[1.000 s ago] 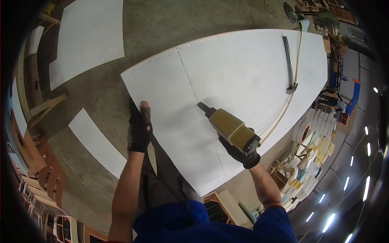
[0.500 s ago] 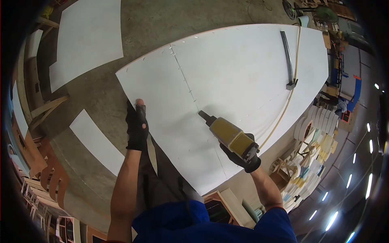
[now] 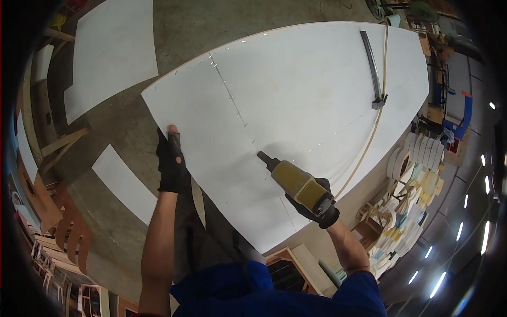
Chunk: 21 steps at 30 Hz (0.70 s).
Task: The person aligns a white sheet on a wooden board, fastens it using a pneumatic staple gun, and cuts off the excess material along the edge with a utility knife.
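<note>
**Looking Down From Your Head**

The camera sat on your head and looked forward and down. Your blue shirt (image 3: pixel 227 290) was very close, at the bottom. The big white board (image 3: pixel 296 90) was farther out. The view was so wide that lamps (image 3: pixel 486 238) showed at the right side.

Concrete floor (image 3: pixel 185 31), grey-green. Floor's left edge: wooden frames (image 3: pixel 59 286) crowded together, curved brown pieces (image 3: pixel 68 232) just beside. Right edge: piled pale and yellowish pieces (image 3: pixel 404 224). Beyond, tube lights (image 3: pixel 486 236), lit, against a dim grey surface (image 3: pixel 449 248); wall or roof, unclear.
</note>
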Each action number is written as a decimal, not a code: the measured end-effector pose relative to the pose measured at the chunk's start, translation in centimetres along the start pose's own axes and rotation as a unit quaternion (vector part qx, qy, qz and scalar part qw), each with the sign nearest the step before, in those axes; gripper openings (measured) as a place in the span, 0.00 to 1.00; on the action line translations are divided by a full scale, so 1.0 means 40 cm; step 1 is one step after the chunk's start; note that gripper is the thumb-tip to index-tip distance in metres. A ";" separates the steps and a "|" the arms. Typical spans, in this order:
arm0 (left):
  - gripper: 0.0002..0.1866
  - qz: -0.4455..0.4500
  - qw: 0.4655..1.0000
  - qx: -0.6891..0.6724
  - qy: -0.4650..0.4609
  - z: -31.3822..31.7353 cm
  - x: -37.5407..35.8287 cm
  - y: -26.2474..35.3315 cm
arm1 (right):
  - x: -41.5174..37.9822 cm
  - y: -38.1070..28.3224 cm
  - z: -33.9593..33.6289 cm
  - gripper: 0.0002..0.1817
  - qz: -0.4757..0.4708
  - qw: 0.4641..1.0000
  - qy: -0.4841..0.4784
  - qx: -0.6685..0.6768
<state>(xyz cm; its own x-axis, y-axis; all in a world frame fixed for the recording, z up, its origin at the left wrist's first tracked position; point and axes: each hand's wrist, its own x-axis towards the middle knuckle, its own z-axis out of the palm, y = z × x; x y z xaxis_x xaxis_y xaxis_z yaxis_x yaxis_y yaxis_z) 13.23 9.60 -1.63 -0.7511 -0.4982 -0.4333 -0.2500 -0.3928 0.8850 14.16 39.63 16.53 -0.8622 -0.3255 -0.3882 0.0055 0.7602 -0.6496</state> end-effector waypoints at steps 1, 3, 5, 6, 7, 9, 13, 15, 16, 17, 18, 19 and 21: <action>0.27 0.000 1.000 0.001 -0.001 0.002 -0.003 0.010 | -0.002 -0.002 -0.002 0.12 0.008 1.000 -0.008 0.009; 0.28 -0.043 0.994 0.103 0.005 0.006 -0.009 0.041 | -0.009 -0.003 -0.002 0.13 0.016 1.000 -0.005 0.023; 0.28 -0.037 0.996 0.084 0.012 -0.005 -0.002 0.010 | -0.018 0.000 -0.004 0.13 0.025 0.999 -0.002 0.037; 0.28 -0.032 0.997 0.064 0.020 -0.004 0.000 0.011 | -0.024 0.003 -0.006 0.13 0.022 0.999 -0.008 0.025; 0.28 -0.031 0.997 0.065 0.019 -0.008 0.000 0.015 | -0.029 0.005 -0.009 0.14 0.019 1.000 -0.014 0.014; 0.28 -0.042 0.987 0.157 0.003 -0.016 -0.003 0.025 | -0.050 0.022 -0.006 0.14 0.023 0.999 -0.015 0.029; 0.29 0.037 0.985 0.167 0.019 -0.030 0.011 -0.024 | -0.073 0.036 -0.008 0.15 0.042 0.997 -0.022 0.067; 0.28 0.036 0.971 0.237 0.020 -0.034 0.008 -0.020 | -0.076 0.038 -0.009 0.16 0.046 0.996 -0.026 0.074; 0.28 0.037 0.970 0.238 0.019 -0.048 0.012 -0.031 | -0.077 0.039 -0.010 0.16 0.049 0.995 -0.031 0.081; 0.28 0.038 0.963 0.265 0.000 -0.073 0.021 -0.049 | -0.079 0.039 -0.012 0.16 0.049 0.995 -0.030 0.082; 0.28 0.039 0.955 0.292 -0.019 -0.075 0.024 -0.046 | -0.081 0.041 -0.017 0.16 0.048 0.996 -0.036 0.067; 0.28 0.040 0.955 0.293 -0.020 -0.073 0.022 -0.048 | -0.083 0.042 -0.020 0.17 0.046 0.997 -0.043 0.052; 0.28 0.060 0.960 0.275 0.004 -0.055 0.017 -0.039 | -0.098 0.051 -0.022 0.17 0.061 0.995 -0.048 0.069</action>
<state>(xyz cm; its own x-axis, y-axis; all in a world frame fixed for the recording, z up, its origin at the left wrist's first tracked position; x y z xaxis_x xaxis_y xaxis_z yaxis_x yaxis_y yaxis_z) 14.44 8.19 -3.66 -0.7906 -0.5209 -0.3220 -0.4480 0.1335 0.8840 17.10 42.94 17.28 -0.7985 -0.2924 -0.5262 0.1829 0.7150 -0.6747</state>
